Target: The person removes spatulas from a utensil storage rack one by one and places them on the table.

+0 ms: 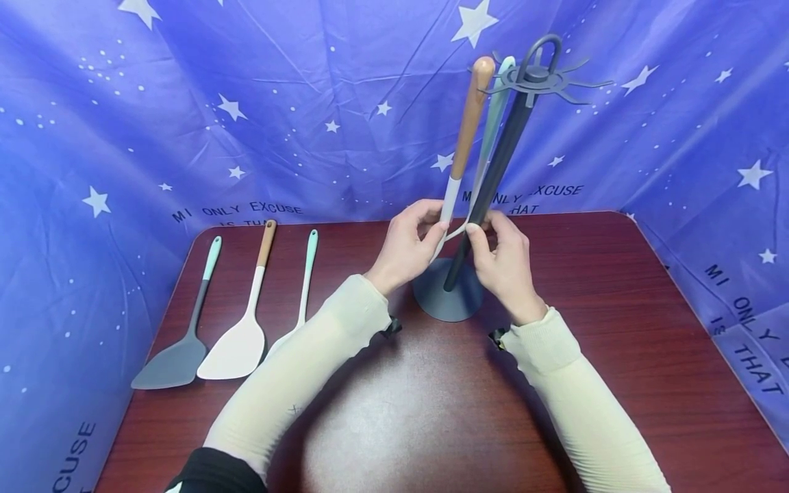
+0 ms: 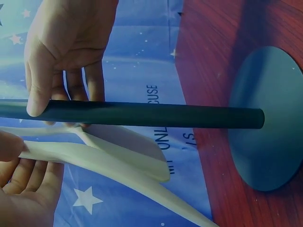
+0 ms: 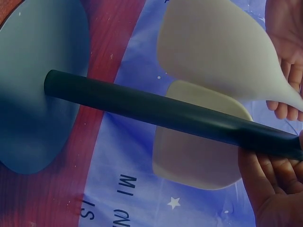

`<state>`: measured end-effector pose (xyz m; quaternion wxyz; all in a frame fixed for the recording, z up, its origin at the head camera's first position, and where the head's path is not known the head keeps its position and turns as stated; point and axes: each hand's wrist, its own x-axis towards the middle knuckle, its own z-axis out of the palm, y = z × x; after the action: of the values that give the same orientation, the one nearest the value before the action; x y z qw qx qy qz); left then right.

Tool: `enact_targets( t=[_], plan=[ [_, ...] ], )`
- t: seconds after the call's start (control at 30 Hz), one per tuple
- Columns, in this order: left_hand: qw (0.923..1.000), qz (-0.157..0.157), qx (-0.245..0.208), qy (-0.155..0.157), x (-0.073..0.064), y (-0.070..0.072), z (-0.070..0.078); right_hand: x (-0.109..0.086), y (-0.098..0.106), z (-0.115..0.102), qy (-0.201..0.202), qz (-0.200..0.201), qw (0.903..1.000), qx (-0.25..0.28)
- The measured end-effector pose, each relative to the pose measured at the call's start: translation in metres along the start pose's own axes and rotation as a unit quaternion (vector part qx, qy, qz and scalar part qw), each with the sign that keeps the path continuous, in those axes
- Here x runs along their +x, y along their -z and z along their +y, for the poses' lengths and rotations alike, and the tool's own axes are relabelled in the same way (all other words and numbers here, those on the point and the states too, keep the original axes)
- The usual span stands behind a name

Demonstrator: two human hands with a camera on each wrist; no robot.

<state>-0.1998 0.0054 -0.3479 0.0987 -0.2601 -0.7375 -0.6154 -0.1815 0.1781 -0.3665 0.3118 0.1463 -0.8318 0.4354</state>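
A dark grey utensil stand has a round base [image 1: 446, 308], a pole [image 1: 501, 164] and a ring of hooks [image 1: 564, 83] on top. My left hand [image 1: 403, 243] pinches the white neck of a turner with a wooden handle [image 1: 473, 123]; the handle's top overlaps a hook. Beside the pole hangs a second utensil with a mint handle [image 1: 495, 123], its pale blade [image 3: 199, 165] behind the pole in the right wrist view. There the turner's wide white blade [image 3: 213, 47] is seen too. My right hand [image 1: 505, 260] grips the pole, thumb [image 2: 40, 90] along its near side.
On the left of the dark red table [image 1: 394, 424] lie a grey turner [image 1: 175, 363], a white turner with a wooden handle [image 1: 237, 349] and a mint-handled utensil [image 1: 306, 287] partly hidden by my left sleeve. A blue starry cloth [image 1: 357, 68] hangs around the table.
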Motion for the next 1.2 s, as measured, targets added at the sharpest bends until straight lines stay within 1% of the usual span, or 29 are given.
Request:
enact_targets(
  t=[0.3, 0.5, 0.67, 0.87, 1.2],
  plan=[
    [0.9999, -0.004, -0.005, 0.009, -0.005, 0.003, 0.004, 0.0, -0.001, 0.001, -0.001, 0.001, 1.0, -0.004],
    [0.9999, -0.01, -0.011, 0.008, -0.008, 0.004, 0.006, 0.0, -0.001, 0.001, -0.003, 0.002, 0.9999, -0.011],
    [0.9999, -0.012, -0.012, 0.001, -0.01, 0.005, 0.005, 0.0, -0.001, 0.001, -0.001, 0.005, 0.9999, -0.01],
    [0.9996, -0.012, -0.023, -0.004, -0.012, 0.005, 0.006, 0.0, -0.001, 0.001, -0.001, 0.004, 0.9999, -0.014],
    [0.9993, -0.006, -0.031, -0.018, -0.014, 0.004, 0.007, 0.0, -0.001, 0.002, -0.003, 0.001, 0.9999, -0.016]
  ],
)
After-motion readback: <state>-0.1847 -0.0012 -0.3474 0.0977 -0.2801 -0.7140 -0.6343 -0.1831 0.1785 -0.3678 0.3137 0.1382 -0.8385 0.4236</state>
